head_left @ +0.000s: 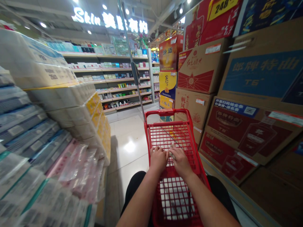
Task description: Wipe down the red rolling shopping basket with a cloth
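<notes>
A red plastic shopping basket with a mesh wall and a looped top handle stands upright between my black-clad knees. My left hand is over its mesh, with the fingers curled. Close beside it, almost touching, my right hand is also curled. At the right fingertips there is a small pale, crumpled-looking piece, too small to name. Whether the left fingers pinch part of it cannot be seen. Through the lower mesh, whitish shapes show, blurred by the grid.
Stacked liquor cartons line the right side. Packs of tissue paper are piled on the left. A thin metal pole rises just beyond the basket. Shelves of skincare goods stand ahead across the tiled floor.
</notes>
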A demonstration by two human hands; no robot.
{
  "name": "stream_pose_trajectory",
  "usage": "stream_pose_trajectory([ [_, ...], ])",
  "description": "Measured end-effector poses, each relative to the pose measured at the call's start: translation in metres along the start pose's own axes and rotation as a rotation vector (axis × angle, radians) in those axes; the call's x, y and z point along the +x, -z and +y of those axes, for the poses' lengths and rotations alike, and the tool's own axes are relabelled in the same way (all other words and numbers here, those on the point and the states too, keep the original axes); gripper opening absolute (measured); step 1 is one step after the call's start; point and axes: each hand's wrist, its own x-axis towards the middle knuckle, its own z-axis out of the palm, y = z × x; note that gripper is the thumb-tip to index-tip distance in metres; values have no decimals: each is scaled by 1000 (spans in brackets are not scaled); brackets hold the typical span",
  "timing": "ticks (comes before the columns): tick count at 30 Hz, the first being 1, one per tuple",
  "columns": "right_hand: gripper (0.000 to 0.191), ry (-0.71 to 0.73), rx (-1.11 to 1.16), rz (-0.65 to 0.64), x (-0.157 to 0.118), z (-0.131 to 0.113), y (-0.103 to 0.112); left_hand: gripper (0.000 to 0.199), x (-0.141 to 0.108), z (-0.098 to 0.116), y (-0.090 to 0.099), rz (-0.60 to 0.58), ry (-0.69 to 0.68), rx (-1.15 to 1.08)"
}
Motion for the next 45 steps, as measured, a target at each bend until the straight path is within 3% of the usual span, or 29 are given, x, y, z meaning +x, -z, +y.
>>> stream_pose_trajectory([
  [5,40,-186,-140,187,3,10,6,46,0,1,1,4,2,-14],
  [9,43,-104,-116,35,2,5,4,48,1,1,-1,12,1,-6],
  [14,36,-173,-109,-15,4,-6,9,48,1,0,-1,-1,1,-11],
  [17,36,-116,-70,-97,4,-6,14,46,0,0,0,-7,14,-30],
  [23,49,-129,-104,-28,-5,-11,2,47,-1,0,-2,1,4,-10],
  [27,52,-82,-85,-74,-4,-8,1,46,-1,0,-3,2,7,-17],
  [32,47,-177,-124,108,2,4,11,47,0,0,-2,-3,5,-24],
  [36,47,-18,-52,-37,-1,-1,6,46,0,0,-1,-5,16,-14],
  [42,46,-128,-140,105,0,2,5,48,-1,0,-1,6,-1,-12],
  [45,47,-26,-90,-8,-1,-1,4,46,-1,-1,-1,5,8,-17],
])
